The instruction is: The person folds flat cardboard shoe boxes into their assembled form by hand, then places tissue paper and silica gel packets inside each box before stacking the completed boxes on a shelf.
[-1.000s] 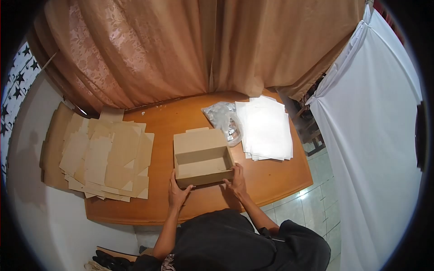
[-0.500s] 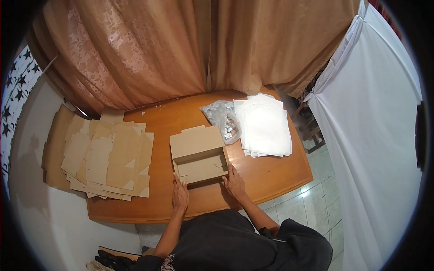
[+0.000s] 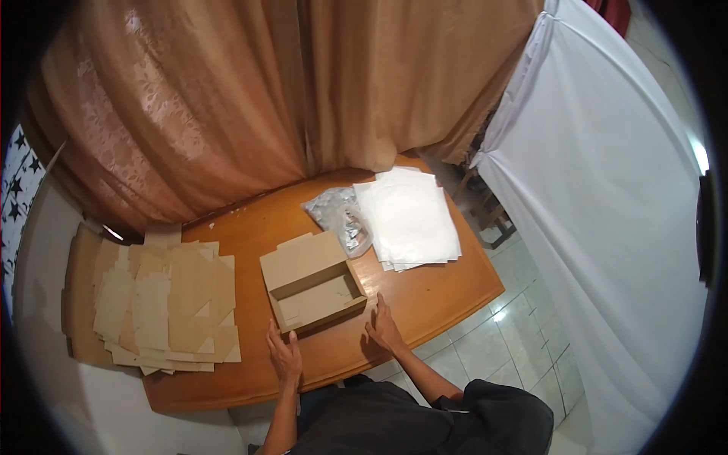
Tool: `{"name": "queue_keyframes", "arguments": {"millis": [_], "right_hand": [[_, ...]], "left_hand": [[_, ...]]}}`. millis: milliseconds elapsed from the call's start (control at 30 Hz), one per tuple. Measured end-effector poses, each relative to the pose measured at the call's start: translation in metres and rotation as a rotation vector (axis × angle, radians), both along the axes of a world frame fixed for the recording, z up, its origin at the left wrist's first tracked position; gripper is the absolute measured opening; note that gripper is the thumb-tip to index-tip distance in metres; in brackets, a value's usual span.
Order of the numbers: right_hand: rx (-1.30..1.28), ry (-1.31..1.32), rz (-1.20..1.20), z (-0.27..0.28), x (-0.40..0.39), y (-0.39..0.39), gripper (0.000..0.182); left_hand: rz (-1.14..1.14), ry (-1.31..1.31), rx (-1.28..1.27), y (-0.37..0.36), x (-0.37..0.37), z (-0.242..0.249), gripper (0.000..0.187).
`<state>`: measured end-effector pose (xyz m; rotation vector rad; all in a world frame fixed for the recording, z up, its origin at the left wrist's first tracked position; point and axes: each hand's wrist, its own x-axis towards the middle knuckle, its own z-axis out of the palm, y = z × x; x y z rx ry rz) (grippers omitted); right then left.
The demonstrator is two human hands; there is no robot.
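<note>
An open cardboard box (image 3: 312, 282) sits on the wooden table, its lid raised toward the back and its inside visible. By the box's front left corner is my left hand (image 3: 285, 356), fingers apart, the fingertips at or close to the corner. My right hand (image 3: 384, 328) is off the box's right side, open, with a small gap between them and nothing held. Behind the box lies a clear plastic bag (image 3: 350, 229) with silvery contents, beside a stack of white sheets (image 3: 409, 220).
Flat cardboard pieces (image 3: 163, 307) are piled at the left of the wooden table (image 3: 250, 379). Brown curtains (image 3: 212, 98) hang behind it. A white cloth (image 3: 576, 189) hangs at the right, above a tiled floor (image 3: 493, 345).
My right hand has come away from the box's right side. The whole view has shifted and tilted, so the table and the items on it appear further left.
</note>
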<state>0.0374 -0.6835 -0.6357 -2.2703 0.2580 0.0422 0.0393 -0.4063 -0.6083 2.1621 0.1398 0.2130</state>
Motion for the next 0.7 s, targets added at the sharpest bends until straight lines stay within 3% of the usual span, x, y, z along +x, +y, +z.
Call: {"name": "queue_keyframes", "arguments": {"millis": [233, 467, 700], "right_hand": [[-0.014, -0.073, -0.054, 0.0, -0.031, -0.003, 0.08], [0.011, -0.032, -0.129, 0.027, -0.058, -0.008, 0.069], [0.036, -0.052, -0.181, 0.022, -0.05, -0.065, 0.063]], "left_hand": [[-0.276, -0.025, -0.248, -0.022, -0.001, 0.022, 0.034], [-0.665, 0.151, -0.325, -0.062, 0.008, 0.035, 0.027], [-0.735, 0.18, -0.323, -0.126, 0.022, 0.024, 0.025]]}}
